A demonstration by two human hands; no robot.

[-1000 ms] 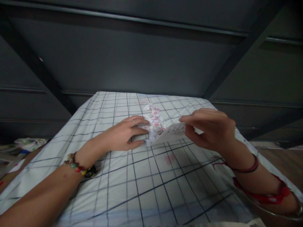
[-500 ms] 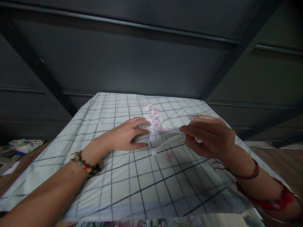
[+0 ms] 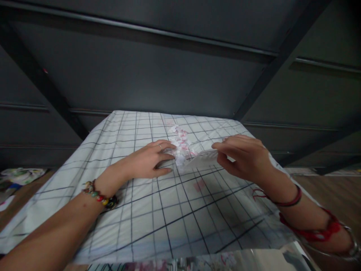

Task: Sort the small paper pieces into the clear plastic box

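Observation:
A row of crumpled white and pink-marked pieces (image 3: pixel 180 143), which look like thin paper or film, runs away from me along the middle of the checked cloth. My left hand (image 3: pixel 149 160) lies palm down with its fingers apart, the fingertips at the left side of this row. From the pinched fingers of my right hand (image 3: pixel 246 156) hangs a thin, whitish, see-through strip (image 3: pixel 203 159). The strip's left end reaches the near end of the row; whether it is joined there I cannot tell.
The white cloth with dark grid lines (image 3: pixel 135 222) covers the table, with a faint pink patch (image 3: pixel 199 185) on it. Dark panels (image 3: pixel 158 71) stand behind the table. Glossy printed material (image 3: pixel 208 261) lies along the near edge. Mixed items (image 3: pixel 21 177) rest at the lower left.
The strip in my right hand has shifted away from me, its loose end now up against the row, and it shows broader. My left hand has hardly moved.

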